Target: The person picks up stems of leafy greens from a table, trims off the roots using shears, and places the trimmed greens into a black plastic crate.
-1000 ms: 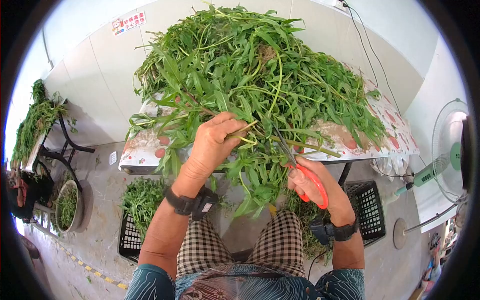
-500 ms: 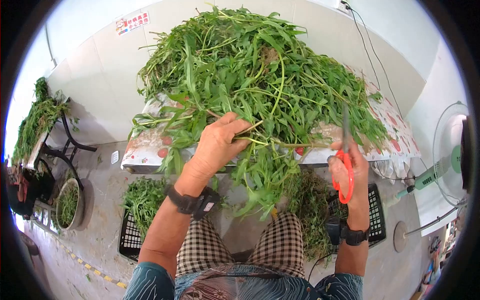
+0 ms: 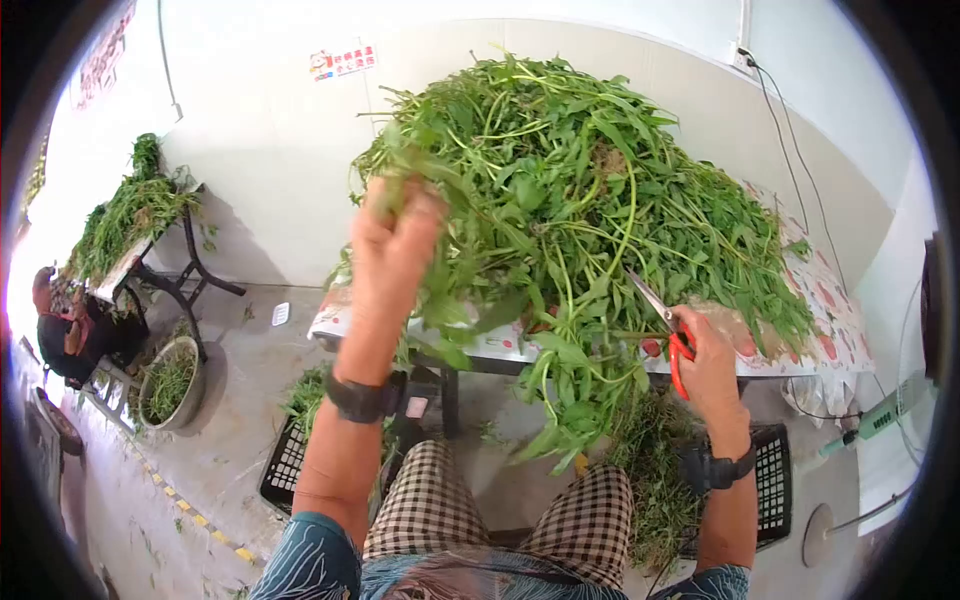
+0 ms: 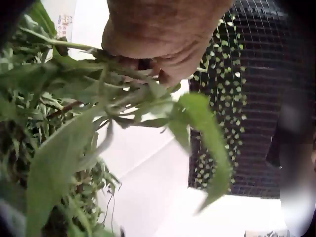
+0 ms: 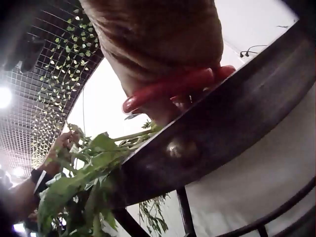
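Note:
In the head view my left hand (image 3: pixel 392 240) is raised at the left side of a big heap of leafy green stems (image 3: pixel 540 150). It grips a bunch of leafy stems (image 3: pixel 445 290), blurred by motion; broad leaves (image 4: pixel 64 153) hang below the fingers in the left wrist view. Beside the table's front edge my right hand (image 3: pixel 712 370) holds scissors (image 3: pixel 655 302) by their red handles (image 5: pixel 168 89), the blades pointing up and left toward the heap. Left of them, a leafy sprig (image 3: pixel 575 390) droops over the front edge.
The heap covers most of a table with a patterned cloth (image 3: pixel 830 340). Below it stand black crates (image 3: pixel 770 485) and a pile of cut greens (image 3: pixel 650 480). A fan (image 3: pixel 885 412) is at the right; a side table with more plants (image 3: pixel 140 215) and a round tub (image 3: pixel 190 405) are at the left.
My left hand has lifted and swung left, carrying its bunch of stems. My right hand has moved the scissors rightward, away from the left hand. The head view has shifted left.

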`<state>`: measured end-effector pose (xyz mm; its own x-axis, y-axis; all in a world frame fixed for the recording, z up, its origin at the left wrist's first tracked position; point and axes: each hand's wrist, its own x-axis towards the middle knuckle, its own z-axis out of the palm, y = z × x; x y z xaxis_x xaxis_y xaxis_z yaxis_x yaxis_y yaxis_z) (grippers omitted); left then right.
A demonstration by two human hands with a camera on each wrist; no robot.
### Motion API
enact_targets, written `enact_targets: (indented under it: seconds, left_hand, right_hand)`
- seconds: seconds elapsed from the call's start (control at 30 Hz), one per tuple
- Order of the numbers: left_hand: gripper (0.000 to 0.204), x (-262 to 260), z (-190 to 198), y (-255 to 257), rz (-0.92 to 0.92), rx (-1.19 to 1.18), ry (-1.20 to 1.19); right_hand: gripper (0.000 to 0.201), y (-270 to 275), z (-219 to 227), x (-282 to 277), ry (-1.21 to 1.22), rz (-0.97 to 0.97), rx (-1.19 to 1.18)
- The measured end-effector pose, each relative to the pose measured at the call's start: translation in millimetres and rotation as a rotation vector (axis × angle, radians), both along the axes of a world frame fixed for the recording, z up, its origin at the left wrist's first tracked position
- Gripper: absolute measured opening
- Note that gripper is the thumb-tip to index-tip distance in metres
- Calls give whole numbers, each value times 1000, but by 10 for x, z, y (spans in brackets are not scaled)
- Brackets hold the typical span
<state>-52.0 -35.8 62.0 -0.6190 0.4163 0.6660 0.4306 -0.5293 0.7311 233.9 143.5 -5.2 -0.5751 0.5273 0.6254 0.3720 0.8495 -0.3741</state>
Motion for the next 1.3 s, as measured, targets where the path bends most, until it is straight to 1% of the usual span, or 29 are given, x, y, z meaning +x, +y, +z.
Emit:
enact_targets:
  seconds: [0.03, 0.1, 0.13, 0.17, 0.23, 0.27, 0.3, 0.33, 0.37, 0.4, 0.43, 0.47, 0.53, 0.6, 0.63, 0.7, 0.73, 0.83, 0.87, 0.93, 0.97, 1.0, 1.03, 1.07, 1.1, 1.17, 1.2, 1.23, 1.3]
  left_hand:
    - [23, -96, 80, -99, -78, 115, -137]
    - [28, -261, 234, -316, -143, 181, -245]
    - [31, -311, 296, -425, -74, 133, -155]
    - [36, -331, 310, -524, -135, 195, -215]
    - [37, -469, 362, -708, -225, 236, -209]
    - [33, -448, 330, -735, -250, 249, -169]
    - [27, -347, 359, -847, -106, 300, -322]
    - [25, -326, 343, -955, 77, 171, -164]
    - [24, -400, 320, -1066, 339, -10, 172]
    - [23, -480, 296, -1173, 655, -132, 479]
    - [23, -637, 267, -1255, 1030, -293, 980]
    - [23, -722, 273, -1300, 1017, -265, 1016]
    - [22, -808, 262, -1430, 831, -198, 716]
    - [22, -801, 217, -1620, 545, -158, 295]
    - [22, -736, 247, -1674, 450, -139, 199]
    - [22, -450, 287, -1590, 588, -65, 93]
    - [21, -263, 332, -1566, 583, -79, 150]
    - [19, -238, 244, -1723, 503, -119, 347]
    - [20, -169, 225, -1763, 473, -128, 306]
    - [20, 116, 217, -1689, 414, -101, 190]
    - [21, 198, 211, -1699, 387, -88, 132]
    - [23, 207, 200, -1779, 360, -169, 156]
    - [24, 273, 227, -1791, 432, -218, 271]
    - [26, 399, 274, -1744, 503, -271, 385]
    - [27, 512, 302, -1701, 571, -333, 496]
    - [30, 632, 318, -1672, 493, -349, 585]
    - [31, 704, 315, -1638, 450, -360, 628]
    - [32, 822, 263, -1527, 429, -380, 506]
    - [14, 917, 220, -1313, 104, -511, 582]
  right_hand:
    - [37, 13, 15, 5, -14, 1, -27]
    - [37, 43, 1, -3, 17, 25, 21]
    - [37, 63, -28, -1, 37, 24, 35]
    - [37, 80, -59, 3, 57, 22, 49]
    - [38, 103, -116, 4, 99, 45, -8]
    - [38, 113, -142, 17, 125, 60, -39]
    - [38, 134, -172, 36, 150, 76, -69]
    - [38, 191, -234, 71, 190, 102, -214]
    - [39, 197, -235, 62, 230, 120, -218]
    - [39, 199, -206, 76, 268, 123, -219]
    - [39, 201, -179, 133, 305, 105, -220]
    - [39, 225, -182, 117, 474, 196, -350]
    - [37, 128, -30, 127, 553, 148, -362]
    - [35, 68, 74, 103, 690, 193, -499]
    - [36, 25, 118, 115, 712, 206, -564]
    - [37, -74, 225, 108, 755, 259, -703]
    - [39, -152, 284, 88, 780, 242, -739]
    - [40, -231, 329, 59, 817, 344, -785]
    - [40, -255, 351, 46, 801, 402, -812]
    - [40, -319, 400, 17, 765, 519, -869]
    - [40, -394, 453, 12, 683, 483, -885]
    - [40, -493, 537, 15, 600, 448, -900]
    - [41, -584, 617, 17, 515, 415, -913]
    - [41, -640, 684, 12, 352, 438, -891]
    - [41, -697, 737, -15, 239, 499, -935]
    - [40, -814, 762, -107, 11, 621, -1026]
    - [39, -854, 659, -195, -9, 656, -923]
    - [38, -924, 650, -267, -70, 667, -904]
    - [37, -1055, 701, -399, -191, 687, -852]
